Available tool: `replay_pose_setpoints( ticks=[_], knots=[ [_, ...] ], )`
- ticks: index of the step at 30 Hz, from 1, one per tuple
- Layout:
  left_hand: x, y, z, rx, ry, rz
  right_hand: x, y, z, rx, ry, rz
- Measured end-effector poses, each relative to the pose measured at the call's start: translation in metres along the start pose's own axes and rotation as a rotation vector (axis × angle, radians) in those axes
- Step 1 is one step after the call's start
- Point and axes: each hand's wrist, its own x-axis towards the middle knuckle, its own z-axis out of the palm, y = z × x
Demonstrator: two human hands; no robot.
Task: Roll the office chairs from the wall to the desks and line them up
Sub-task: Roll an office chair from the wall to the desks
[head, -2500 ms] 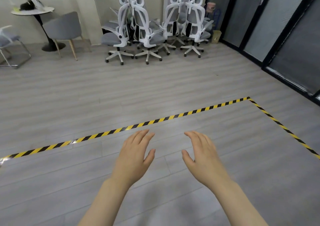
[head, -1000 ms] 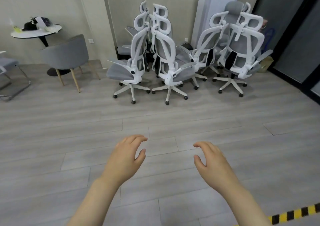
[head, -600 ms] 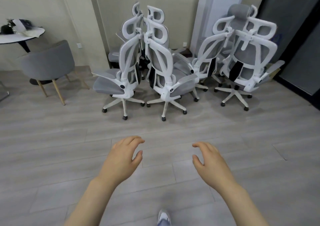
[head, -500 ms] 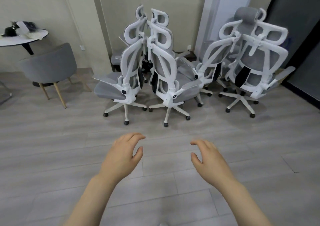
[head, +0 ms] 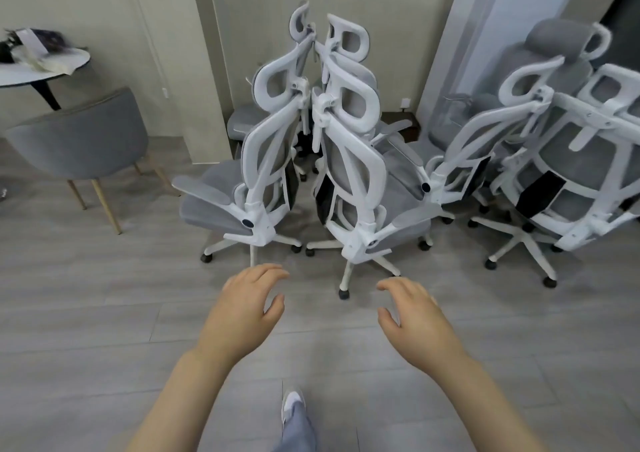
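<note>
your left hand (head: 242, 309) and right hand (head: 414, 313) hover empty, fingers spread. nearest office chair (head: 360, 188) looks top-heavy, rolls easily; grab its stiff white backrest frame.

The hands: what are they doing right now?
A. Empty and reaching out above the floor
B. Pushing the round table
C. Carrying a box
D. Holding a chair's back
A. The left hand and right hand are open and empty, short of the nearest office chair, touching nothing.
</note>
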Motion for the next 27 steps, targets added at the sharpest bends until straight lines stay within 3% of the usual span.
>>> replay_pose_setpoints(
  ticks=[12,27],
  knots=[
    [0.255,-0.089,-0.041,0.044,0.059,-0.004,0.274,-0.005,-0.042,0.034,0.026,-0.065],
    [0.557,-0.138,-0.072,0.149,0.359,-0.073,0.64,-0.041,-0.143,-0.105,0.054,-0.574]
  ],
)
